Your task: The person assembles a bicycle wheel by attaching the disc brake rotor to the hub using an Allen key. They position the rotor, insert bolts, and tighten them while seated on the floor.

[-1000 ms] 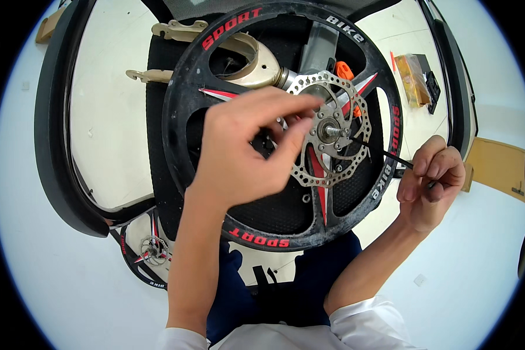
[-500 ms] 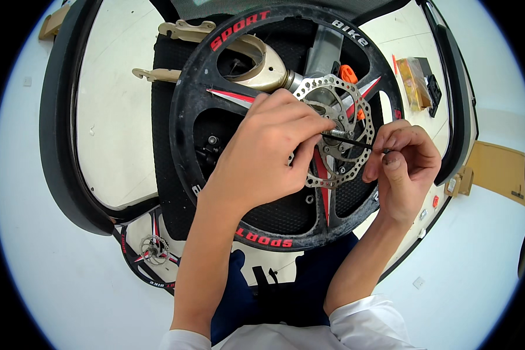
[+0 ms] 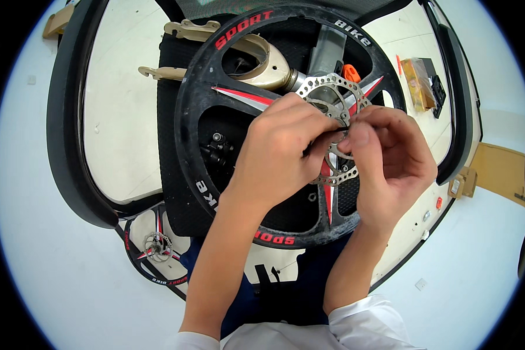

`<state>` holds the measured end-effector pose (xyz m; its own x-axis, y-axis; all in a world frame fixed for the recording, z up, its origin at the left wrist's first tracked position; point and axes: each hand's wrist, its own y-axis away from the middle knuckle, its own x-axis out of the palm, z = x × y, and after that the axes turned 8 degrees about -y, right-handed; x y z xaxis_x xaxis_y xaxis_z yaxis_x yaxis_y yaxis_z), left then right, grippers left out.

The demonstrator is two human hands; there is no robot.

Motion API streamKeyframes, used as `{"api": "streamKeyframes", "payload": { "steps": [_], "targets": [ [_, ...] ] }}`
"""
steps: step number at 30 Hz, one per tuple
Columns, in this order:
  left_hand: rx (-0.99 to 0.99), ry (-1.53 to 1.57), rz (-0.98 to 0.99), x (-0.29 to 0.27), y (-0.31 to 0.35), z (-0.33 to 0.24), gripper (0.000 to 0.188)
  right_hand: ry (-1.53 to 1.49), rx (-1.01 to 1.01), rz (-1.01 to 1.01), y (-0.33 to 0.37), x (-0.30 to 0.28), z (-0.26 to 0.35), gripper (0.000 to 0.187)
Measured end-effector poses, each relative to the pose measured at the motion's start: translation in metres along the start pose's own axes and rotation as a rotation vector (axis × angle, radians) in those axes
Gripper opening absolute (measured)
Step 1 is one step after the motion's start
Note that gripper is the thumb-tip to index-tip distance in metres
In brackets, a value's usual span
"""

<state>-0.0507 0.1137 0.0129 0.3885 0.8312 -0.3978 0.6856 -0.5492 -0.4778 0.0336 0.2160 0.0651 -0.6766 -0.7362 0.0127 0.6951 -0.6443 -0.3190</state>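
Note:
A black bicycle wheel (image 3: 188, 116) with red and white spoke markings lies flat before me. At its hub sits a silver brake disc (image 3: 326, 81) with holes round its edge. My left hand (image 3: 283, 146) is over the hub, thumb and forefinger pinching a thin black rod (image 3: 343, 128). My right hand (image 3: 394, 160) meets it over the disc, thumb and forefinger closed at the rod's other end, other fingers curled. The fingers hide most of the rod and the hub's middle, so I cannot tell its tip or whether it touches the hub.
Under the wheel are a gold fork (image 3: 277, 73), a brake caliper (image 3: 217, 149) and an orange piece (image 3: 350, 73) on a black textured seat (image 3: 172, 108). Black armrests (image 3: 70, 128) flank it. A second wheel (image 3: 134, 265) lies lower left; a yellow box (image 3: 417, 81) is at right.
My right hand has moved left, up to my left fingertips. Much of the rod that showed between the hands is now covered. My left hand keeps its pinch.

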Motion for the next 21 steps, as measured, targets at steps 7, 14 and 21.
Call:
{"api": "streamKeyframes", "payload": {
  "steps": [7,14,21],
  "targets": [
    [-0.052,0.001,-0.023,0.003,0.001,-0.002,0.019,0.373,-0.293,-0.286,0.021,0.026,-0.013,0.031],
    [-0.054,0.031,-0.047,0.006,0.003,0.001,0.015,0.408,-0.416,-0.274,0.026,0.028,-0.026,0.036],
    [-0.099,0.005,-0.061,0.003,0.003,-0.001,0.015,0.296,-0.31,-0.166,0.025,0.028,-0.023,0.02]
  ]
}}
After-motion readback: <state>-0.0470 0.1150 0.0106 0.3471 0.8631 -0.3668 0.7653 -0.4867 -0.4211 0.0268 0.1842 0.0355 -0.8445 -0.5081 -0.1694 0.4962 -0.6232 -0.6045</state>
